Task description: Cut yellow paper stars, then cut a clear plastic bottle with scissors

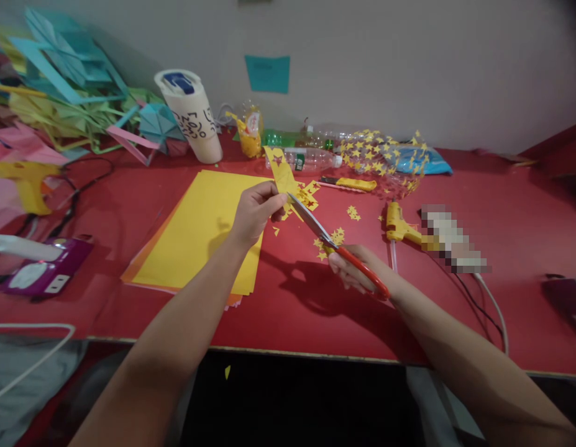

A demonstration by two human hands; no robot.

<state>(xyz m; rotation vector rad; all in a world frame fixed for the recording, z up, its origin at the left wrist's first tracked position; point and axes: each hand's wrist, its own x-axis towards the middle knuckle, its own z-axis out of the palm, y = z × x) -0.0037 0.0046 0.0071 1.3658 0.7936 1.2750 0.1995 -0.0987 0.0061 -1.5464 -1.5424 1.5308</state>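
The left hand [256,214] pinches a thin strip of yellow paper with star-shaped holes [281,172] between its thumb and fingers. The strip sticks up and a little to the left from that hand's fingertips. The right hand [353,268] is closed around the red handles of a pair of scissors with long silver blades [325,236]. The blades point up and left from the right hand to the strip, and the tip is right by the left thumb. I cannot tell if the tip touches the paper.

Just past the left fingertips, to the right, lies a yellow paper scrap with star holes [309,194]. Little yellow paper stars [337,236] lie on the red table [288,323], just beyond the right hand and partly behind the scissors. More small yellow stars [353,213] sit a bit farther out from the right hand.

Under the left hand and arm, and to their left, is a stack of big paper sheets with yellow on top [185,233]. A yellow glue gun [396,222] lies ahead of the right hand and to its right. Farther ahead of both hands is a yellow box cutter [357,184].
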